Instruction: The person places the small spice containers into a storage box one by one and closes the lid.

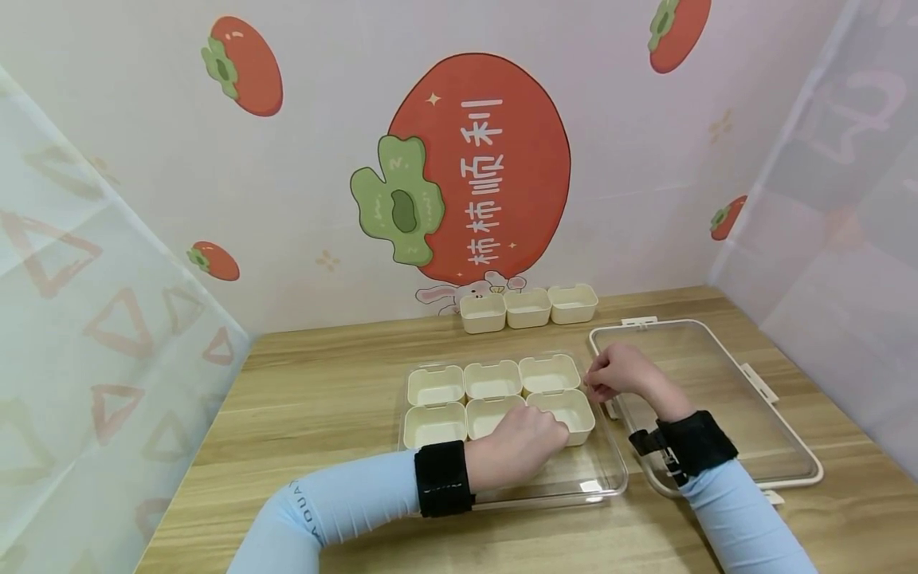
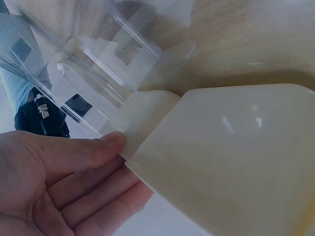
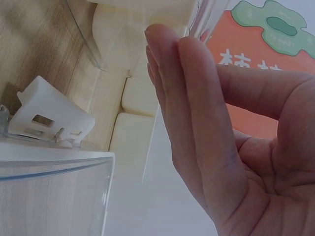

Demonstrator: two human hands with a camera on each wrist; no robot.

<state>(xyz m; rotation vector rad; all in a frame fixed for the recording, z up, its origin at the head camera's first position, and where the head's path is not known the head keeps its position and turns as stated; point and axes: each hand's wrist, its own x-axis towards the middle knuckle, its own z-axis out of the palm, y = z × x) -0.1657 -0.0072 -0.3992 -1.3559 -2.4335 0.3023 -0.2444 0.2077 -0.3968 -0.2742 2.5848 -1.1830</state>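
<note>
My left hand [image 1: 518, 446] reaches over the front right cream bin [image 1: 574, 410]. In the left wrist view its thumb and fingers pinch a cream bin [image 2: 147, 110], with another cream bin [image 2: 231, 152] large in front. Several open cream bins stand in two rows inside a clear plastic box [image 1: 531, 490]. At the box's right rim is my right hand [image 1: 622, 373]; its thumb and fingertips grip there in the head view. The right wrist view shows those fingers [image 3: 204, 118] nearly straight, with the thumb tip hidden behind them.
Three more cream bins [image 1: 527, 309] stand in a row by the back wall. On the right lies a clear lid [image 1: 717, 399] with a white frame and clips [image 3: 51, 113], its left edge close to the box. Printed sheets enclose the wooden table [image 1: 315, 383].
</note>
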